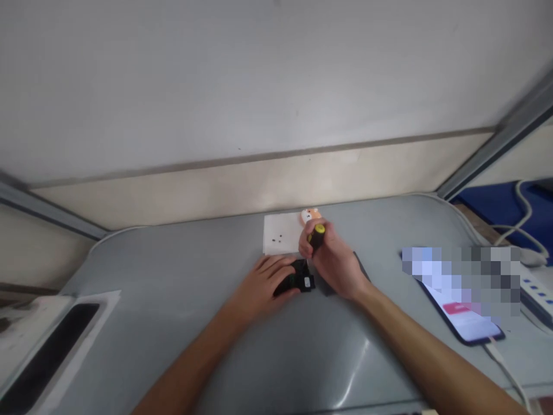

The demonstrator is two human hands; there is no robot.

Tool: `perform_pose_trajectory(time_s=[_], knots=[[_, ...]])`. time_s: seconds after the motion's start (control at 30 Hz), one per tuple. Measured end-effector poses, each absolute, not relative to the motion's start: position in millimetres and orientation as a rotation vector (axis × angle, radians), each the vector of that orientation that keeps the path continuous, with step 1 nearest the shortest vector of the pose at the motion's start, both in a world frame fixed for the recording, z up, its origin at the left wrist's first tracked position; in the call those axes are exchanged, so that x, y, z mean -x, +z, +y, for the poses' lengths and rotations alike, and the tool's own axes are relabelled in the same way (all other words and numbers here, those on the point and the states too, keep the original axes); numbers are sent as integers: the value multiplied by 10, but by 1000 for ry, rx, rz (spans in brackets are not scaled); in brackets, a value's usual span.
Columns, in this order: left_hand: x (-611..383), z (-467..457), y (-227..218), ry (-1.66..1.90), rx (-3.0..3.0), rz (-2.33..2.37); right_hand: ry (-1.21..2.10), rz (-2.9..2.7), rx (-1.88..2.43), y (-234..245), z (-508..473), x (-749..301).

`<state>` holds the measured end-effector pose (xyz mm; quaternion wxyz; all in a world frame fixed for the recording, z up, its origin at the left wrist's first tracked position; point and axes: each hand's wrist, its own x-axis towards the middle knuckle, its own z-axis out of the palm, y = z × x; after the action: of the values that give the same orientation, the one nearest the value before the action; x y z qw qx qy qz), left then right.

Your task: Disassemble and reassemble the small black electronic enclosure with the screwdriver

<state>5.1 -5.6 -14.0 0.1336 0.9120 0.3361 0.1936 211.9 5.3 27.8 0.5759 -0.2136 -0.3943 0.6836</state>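
Note:
My right hand [334, 259] is wrapped round a screwdriver [318, 232] with a black and yellow handle, its shaft pointing down. Under its tip lies a small black device [305, 276] with a white patch; the exact kind cannot be made out. My left hand [268, 282] grips this device from the left, fingers curled over it. Partly hidden beneath my right hand is a dark flat piece [360, 268]. Just beyond my hands, a white sheet of paper [276, 225] bears several tiny dark bits, possibly screws. An orange and white animal-faced figure [310, 215] sits at the paper's right corner.
On the right, a lit phone [466, 311] is plugged into a white cable [503, 360], with a power strip [538, 291] beyond it. A dark phone-like slab [52, 351] rests on papers at left. A pale wall panel [216, 193] rises behind the grey table [173, 271].

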Motion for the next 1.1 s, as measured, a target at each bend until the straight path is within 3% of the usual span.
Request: perform_pose_trajectory(time_s=[1.1], knots=[[-53, -48, -167, 572, -2630, 974, 1562, -981, 536, 309, 2, -2087]])
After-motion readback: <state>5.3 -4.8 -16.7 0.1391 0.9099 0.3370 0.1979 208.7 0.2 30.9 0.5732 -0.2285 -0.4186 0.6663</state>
